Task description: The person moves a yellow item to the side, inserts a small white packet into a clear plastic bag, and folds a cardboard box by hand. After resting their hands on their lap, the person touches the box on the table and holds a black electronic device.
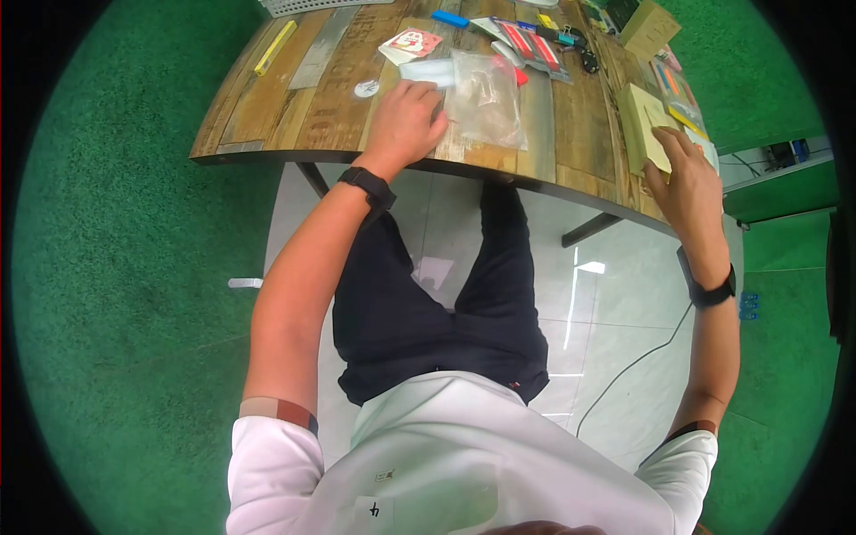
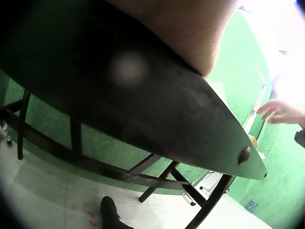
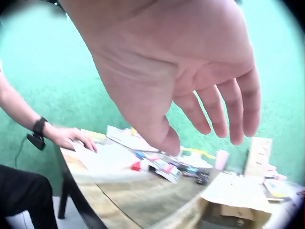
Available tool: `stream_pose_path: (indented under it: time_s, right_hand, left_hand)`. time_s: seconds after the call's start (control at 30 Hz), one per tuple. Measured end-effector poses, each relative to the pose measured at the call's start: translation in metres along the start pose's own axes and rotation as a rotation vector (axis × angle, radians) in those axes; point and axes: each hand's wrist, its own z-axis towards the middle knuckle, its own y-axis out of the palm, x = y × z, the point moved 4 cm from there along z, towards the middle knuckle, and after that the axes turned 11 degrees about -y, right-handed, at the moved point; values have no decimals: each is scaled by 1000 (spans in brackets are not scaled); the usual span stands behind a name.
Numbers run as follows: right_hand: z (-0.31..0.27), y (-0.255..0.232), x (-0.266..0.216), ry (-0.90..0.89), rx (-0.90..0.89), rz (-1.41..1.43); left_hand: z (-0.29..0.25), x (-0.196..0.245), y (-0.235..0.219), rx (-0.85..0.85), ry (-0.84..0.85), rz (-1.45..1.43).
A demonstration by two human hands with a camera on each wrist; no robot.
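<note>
The left hand rests near the table's front edge, fingers loosely bent, touching a pale flat packet beside a clear plastic bag. In the right wrist view that left hand lies at the table's edge. The right hand is over a cream cardboard box at the table's right side. Seen from the right wrist, the right hand hangs in the air with relaxed, spread fingers and holds nothing; the box stands below. In the left wrist view the table's dark underside covers the left fingers.
Red-and-white cards, a round white sticker, a yellow strip and a blue item lie on the table. Striped packets lie at the back, a second box at the back right, a white basket at the back left.
</note>
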Motion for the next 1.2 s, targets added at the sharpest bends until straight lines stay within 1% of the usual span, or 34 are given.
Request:
stream_pose_path:
  time_s: [0.07, 0.13, 0.17, 0.23, 0.33, 0.37, 0.43, 0.47, 0.53, 0.57, 0.63, 0.67, 0.7, 0.77, 0.8, 0.87, 0.9, 0.97, 1.0, 1.07, 1.1, 1.2]
  right_hand:
    - [2, -18, -38, -172, 129, 155]
    - [0, -21, -70, -303, 137, 292]
    - [-4, -14, -86, -353, 89, 353]
    - [-17, 12, -112, -464, 57, 514]
    - [-53, 92, -136, -491, -375, 532]
    - [-66, 116, -140, -490, -373, 547]
    - [-91, 172, -144, -442, -687, 427]
    - [-94, 186, -148, -444, -685, 445]
    - [-103, 225, -146, -194, -1008, 424]
    - [-111, 247, -150, -200, -1008, 438]
    - [-142, 303, -158, 74, -1108, 585]
    - [-156, 328, -168, 138, -1061, 659]
    - [-154, 324, -177, 139, -1064, 673]
    - [-139, 299, -191, 206, -1007, 517]
    - [-137, 299, -191, 210, -1004, 527]
    - [-130, 301, -190, 263, -927, 564]
    - [-130, 306, -189, 263, -925, 570]
    - [-133, 320, -187, 293, -838, 591]
    - [-135, 324, -187, 288, -832, 598]
    - [-141, 332, -186, 292, -741, 624]
    - [-144, 335, -186, 284, -734, 628]
    - [-153, 335, -186, 270, -629, 644]
  left_hand:
    - [1, 0, 2, -3, 13, 1]
    - [1, -1, 3, 15, 17, -2]
    - [1, -1, 3, 11, 18, 3]
    - [0, -1, 3, 8, 10, -11]
    - [1, 0, 2, 14, 18, -9]
    - [0, 0, 2, 3, 17, 0]
    - [1, 0, 2, 19, 28, -9]
    - [1, 0, 3, 19, 26, -4]
    - [1, -1, 3, 14, 28, -2]
    - [1, -1, 3, 21, 28, -12]
    - [2, -1, 3, 19, 34, -2]
    - [2, 0, 2, 25, 35, -3]
    - [2, 1, 2, 30, 36, -4]
    - [1, 0, 4, 23, 38, 2]
    - [2, 0, 4, 29, 44, 3]
    - [3, 1, 6, 18, 47, 5]
    - [3, 0, 5, 18, 43, 6]
    - [3, 1, 4, 18, 40, 10]
    - [3, 1, 4, 24, 36, 7]
    - [4, 2, 3, 24, 40, 15]
    - [4, 3, 2, 24, 41, 13]
    - [5, 4, -1, 30, 42, 7]
